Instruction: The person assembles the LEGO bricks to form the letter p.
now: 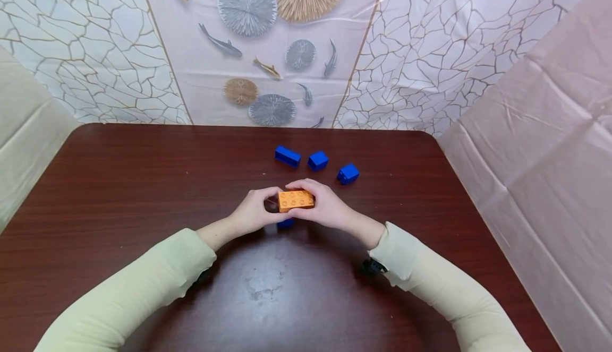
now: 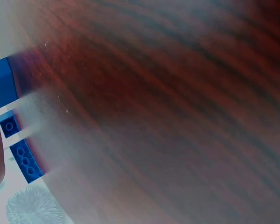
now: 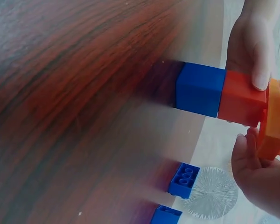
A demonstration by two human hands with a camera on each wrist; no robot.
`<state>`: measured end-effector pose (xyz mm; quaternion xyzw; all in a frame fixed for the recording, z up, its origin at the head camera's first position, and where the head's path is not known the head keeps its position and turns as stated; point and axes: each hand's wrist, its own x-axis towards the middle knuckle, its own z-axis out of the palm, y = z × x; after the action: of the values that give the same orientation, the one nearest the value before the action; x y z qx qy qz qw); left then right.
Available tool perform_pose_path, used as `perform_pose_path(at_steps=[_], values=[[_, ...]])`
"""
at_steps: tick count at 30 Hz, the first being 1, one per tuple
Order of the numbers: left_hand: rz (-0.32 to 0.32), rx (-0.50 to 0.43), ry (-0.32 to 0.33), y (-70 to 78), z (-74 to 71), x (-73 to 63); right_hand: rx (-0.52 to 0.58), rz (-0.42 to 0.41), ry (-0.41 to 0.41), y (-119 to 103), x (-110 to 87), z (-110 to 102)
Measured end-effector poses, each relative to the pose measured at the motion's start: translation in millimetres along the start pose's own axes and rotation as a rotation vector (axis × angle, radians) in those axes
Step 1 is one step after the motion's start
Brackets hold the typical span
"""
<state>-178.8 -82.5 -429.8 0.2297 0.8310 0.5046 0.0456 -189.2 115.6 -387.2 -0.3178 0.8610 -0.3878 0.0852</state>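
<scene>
An orange studded toy brick (image 1: 295,199) is held by my right hand (image 1: 330,206), its thumb and fingers around the brick's sides. Below it, in the right wrist view, a red brick (image 3: 242,99) sits on a blue brick (image 3: 199,89) that stands on the table. The orange brick meets the red one and juts out beyond it. My left hand (image 1: 251,214) curls at the stack's left side, its thumb pressed on the red brick and its other fingers mostly hidden. From above, only a bit of that lower blue brick shows under the hands.
Farther back on the brown table (image 1: 143,182) lie a long blue brick (image 1: 287,156) and two shorter blue bricks, one in the middle (image 1: 317,161) and one to the right (image 1: 348,173). A patterned cloth wall (image 1: 205,92) rises behind the table's far edge.
</scene>
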Motion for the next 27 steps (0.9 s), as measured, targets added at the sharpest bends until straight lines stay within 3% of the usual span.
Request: perform_pose_path(at_steps=[7,27], values=[[0.001,0.007,-0.006,-2.2,0.2,-0.5,-0.028,-0.057,0.023,-0.4,4.1,-0.7],[0.002,-0.02,-0.03,-3.0,-0.6,1.6,-0.093,-0.062,0.047,2.6,1.1,-1.0]])
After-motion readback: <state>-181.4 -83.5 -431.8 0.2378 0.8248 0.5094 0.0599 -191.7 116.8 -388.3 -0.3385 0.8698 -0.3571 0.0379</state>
